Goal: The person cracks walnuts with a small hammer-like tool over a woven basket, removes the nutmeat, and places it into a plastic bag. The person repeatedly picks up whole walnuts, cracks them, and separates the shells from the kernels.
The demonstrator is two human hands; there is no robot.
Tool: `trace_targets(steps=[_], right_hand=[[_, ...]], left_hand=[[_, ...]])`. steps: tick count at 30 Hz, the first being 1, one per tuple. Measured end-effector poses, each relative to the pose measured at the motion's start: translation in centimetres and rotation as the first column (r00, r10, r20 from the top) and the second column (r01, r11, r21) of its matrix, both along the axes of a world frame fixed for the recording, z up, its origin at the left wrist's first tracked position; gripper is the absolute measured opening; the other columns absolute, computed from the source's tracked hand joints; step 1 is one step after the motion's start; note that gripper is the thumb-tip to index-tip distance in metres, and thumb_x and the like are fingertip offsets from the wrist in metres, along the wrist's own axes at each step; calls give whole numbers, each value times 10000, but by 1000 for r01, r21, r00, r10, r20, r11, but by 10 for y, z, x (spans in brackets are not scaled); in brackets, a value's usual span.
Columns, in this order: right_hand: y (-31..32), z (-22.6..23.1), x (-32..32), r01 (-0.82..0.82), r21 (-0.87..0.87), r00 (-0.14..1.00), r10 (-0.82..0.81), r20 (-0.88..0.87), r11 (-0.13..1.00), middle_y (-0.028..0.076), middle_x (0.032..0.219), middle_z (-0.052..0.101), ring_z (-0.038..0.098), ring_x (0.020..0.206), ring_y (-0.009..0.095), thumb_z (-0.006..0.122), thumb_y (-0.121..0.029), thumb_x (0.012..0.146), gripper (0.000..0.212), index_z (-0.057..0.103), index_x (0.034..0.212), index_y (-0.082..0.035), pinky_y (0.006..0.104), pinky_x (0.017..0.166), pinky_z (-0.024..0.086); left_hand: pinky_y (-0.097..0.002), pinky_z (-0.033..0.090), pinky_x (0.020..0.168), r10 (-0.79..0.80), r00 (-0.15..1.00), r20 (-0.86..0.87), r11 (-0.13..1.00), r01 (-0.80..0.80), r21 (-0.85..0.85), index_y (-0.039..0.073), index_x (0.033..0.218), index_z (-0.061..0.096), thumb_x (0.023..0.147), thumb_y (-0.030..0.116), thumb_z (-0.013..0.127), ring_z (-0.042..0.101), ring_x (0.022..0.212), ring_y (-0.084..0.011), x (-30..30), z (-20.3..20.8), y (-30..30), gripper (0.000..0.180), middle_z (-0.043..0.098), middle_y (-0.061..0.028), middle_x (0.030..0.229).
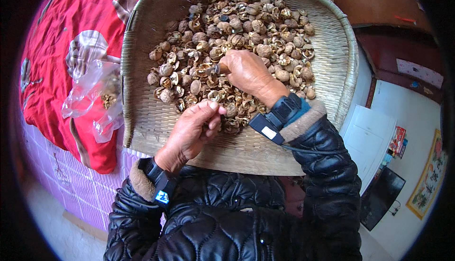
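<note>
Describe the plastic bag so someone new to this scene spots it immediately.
Find the large woven basket heaped with walnuts. Just past its left rim, on the red patterned cloth, lies the plastic bag. Unlike the cloth around it, it is clear and crumpled, with brown bits showing.

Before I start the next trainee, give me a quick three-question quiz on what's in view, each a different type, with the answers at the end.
1. Which hand grips the small tool?
2. True or false: everything in the woven tray is whole.
3. Where does the clear plastic bag lie? A: in the tray. B: on the red cloth. C: in the person's lap.

Key:
1. The right hand.
2. False; broken shells lie among the walnuts.
3. B.
</note>
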State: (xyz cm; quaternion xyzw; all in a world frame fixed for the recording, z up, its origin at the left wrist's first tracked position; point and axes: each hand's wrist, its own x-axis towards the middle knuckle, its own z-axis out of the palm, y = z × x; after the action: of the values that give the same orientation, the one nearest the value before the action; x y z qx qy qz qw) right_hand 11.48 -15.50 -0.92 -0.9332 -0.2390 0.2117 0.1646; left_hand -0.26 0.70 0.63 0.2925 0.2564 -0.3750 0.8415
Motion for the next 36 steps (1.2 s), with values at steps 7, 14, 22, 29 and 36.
trace_targets(steps=[7,14,22,29,36], right_hand=[[3,-15,-8,-56,-117,993,67,96,992,116,823,648,656,776,303,625,-99,757,83,697,797,-110,414,673,527],[-18,16,3,87,-11,996,-87,-8,996,109,826,642,650,777,283,674,-173,792,84,692,809,-93,411,690,519],[-32,67,-15,371,326,774,-95,-626,869,38,737,656,573,629,101,662,-108,832,128,698,935,-41,283,591,475],[-20,16,-15,-50,-64,992,42,-120,997,122,833,634,631,812,325,643,-42,729,143,651,870,-68,428,714,503],[-41,20,-14,8,-139,992,-25,-121,990,123,787,606,621,769,301,628,-36,748,38,630,784,-48,417,724,502]], left_hand=[[-211,284,470,32,999,-9,999,-32,11,37,912,609,964,254,511,363,507,-72,2,0,1,243,449,32,595],[-198,303,479,33,999,11,999,-33,-26,35,933,612,970,253,501,398,529,-71,2,0,2,247,493,23,630],[-195,392,533,156,976,-150,988,-154,26,12,1018,602,986,344,460,535,650,-104,3,15,-14,363,609,-32,787],[-219,327,471,85,994,-69,992,-91,-85,42,937,606,981,307,474,425,531,-80,-3,0,-3,300,512,16,670],[-212,297,466,105,992,-73,993,-108,-49,48,918,599,978,273,480,361,502,-70,-2,1,0,261,466,28,638]])
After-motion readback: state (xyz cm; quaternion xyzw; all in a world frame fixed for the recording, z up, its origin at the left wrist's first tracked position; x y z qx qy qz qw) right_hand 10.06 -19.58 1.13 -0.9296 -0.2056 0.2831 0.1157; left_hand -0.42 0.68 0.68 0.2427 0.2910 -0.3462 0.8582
